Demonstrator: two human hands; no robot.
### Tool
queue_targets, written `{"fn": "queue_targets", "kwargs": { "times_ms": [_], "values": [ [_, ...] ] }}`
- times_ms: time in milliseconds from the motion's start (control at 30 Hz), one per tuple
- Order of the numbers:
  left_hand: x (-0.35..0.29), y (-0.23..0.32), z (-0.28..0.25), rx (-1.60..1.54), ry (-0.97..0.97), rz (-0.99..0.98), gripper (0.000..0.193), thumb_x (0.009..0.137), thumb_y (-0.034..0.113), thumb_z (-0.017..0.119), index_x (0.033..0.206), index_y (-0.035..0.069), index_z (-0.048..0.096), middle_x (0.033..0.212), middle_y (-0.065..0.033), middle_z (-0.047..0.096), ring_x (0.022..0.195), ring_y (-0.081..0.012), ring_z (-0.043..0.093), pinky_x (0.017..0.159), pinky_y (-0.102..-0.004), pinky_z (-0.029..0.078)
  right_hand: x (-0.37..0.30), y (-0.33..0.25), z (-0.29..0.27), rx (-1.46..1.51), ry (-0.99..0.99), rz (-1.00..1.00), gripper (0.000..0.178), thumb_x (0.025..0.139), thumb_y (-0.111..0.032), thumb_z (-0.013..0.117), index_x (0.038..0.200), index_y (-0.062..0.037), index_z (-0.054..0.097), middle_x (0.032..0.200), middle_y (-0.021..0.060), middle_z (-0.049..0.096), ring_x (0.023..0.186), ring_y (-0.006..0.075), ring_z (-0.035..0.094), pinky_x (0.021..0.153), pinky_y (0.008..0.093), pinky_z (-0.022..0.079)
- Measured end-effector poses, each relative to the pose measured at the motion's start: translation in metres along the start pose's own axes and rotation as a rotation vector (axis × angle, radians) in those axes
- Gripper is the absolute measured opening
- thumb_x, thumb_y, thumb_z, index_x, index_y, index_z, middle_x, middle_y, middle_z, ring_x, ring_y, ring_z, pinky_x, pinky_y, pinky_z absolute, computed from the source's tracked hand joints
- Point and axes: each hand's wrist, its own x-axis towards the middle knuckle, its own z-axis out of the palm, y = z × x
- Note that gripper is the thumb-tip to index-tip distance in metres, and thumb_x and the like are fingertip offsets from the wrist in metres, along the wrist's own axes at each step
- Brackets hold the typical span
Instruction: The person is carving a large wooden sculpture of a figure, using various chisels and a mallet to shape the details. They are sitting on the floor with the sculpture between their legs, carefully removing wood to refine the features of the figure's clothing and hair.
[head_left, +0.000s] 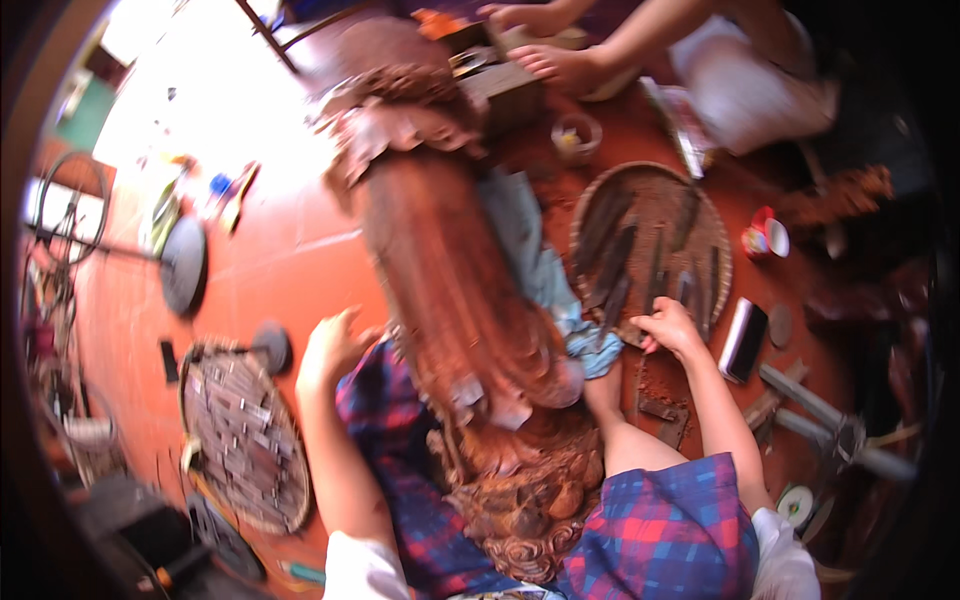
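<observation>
You sit on a red tiled floor; your left hand is spread, your right hand pinches a chisel in the round basket.

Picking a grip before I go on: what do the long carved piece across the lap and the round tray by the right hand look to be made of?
The carved piece looks like reddish-brown wood, unpolished: matt surface and cut scrollwork at its near end, though blur hides the grain. The round tray by the right hand looks like woven basketry, probably bamboo or cane, dull brown with a raised rim; its weave is too blurred to confirm.
</observation>
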Motion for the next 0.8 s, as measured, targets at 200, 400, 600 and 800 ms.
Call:
{"fn": "queue_targets", "kwargs": {
  "times_ms": [200, 400, 600, 800],
  "values": [
    [-0.002, 0.023, -0.002, 0.027, -0.066, -0.016, 0.052, 0.081, 0.04, 0.066, 0.118, 0.003, 0.06, 0.1, -0.023, 0.065, 0.098, -0.0373, 0.062, 0.088, -0.0427, 0.048, -0.042, -0.036, 0.027, -0.386, 0.127, -0.161, 0.041, 0.08, -0.018, 0.073, 0.102, 0.01, 0.054, 0.062, 0.0119, 0.063, 0.046, 0.0153, 0.062, 0.036, 0.0272, 0.047],
    [-0.011, 0.022, -0.01, -0.051, -0.019, -0.013, 0.049, 0.082, 0.038, 0.066, 0.116, 0.003, 0.06, 0.101, -0.0219, 0.065, 0.1, -0.0344, 0.062, 0.089, -0.0413, 0.048, -0.032, -0.008, 0.002, -0.24, -0.102, -0.287, 0.019, 0.083, -0.012, 0.069, 0.071, 0.0002, 0.061, 0.057, 0.0022, 0.059, 0.043, 0.0065, 0.052, 0.038, 0.0203, 0.039],
    [-0.018, 0.008, -0.011, -0.079, 0.088, -0.029, 0.051, 0.079, 0.037, 0.068, 0.116, 0.003, 0.06, 0.102, -0.0215, 0.066, 0.099, -0.0341, 0.063, 0.089, -0.0402, 0.048, -0.045, -0.007, 0.026, -0.209, -0.364, -0.074, 0.031, 0.09, -0.021, 0.062, 0.067, -0.0002, 0.062, 0.059, 0.0034, 0.061, 0.047, 0.0077, 0.054, 0.04, 0.0219, 0.042],
    [-0.021, -0.001, -0.016, -0.131, 0.137, 0.0, 0.055, 0.078, 0.037, 0.069, 0.121, 0.005, 0.057, 0.106, -0.0228, 0.064, 0.102, -0.0357, 0.061, 0.091, -0.041, 0.046, -0.05, 0.008, 0.055, -0.07, -0.652, -0.031, 0.008, 0.081, -0.005, 0.067, 0.088, -0.0002, 0.065, 0.072, 0.0018, 0.064, 0.064, 0.0081, 0.06, 0.058, 0.0236, 0.05]
  ]
}}
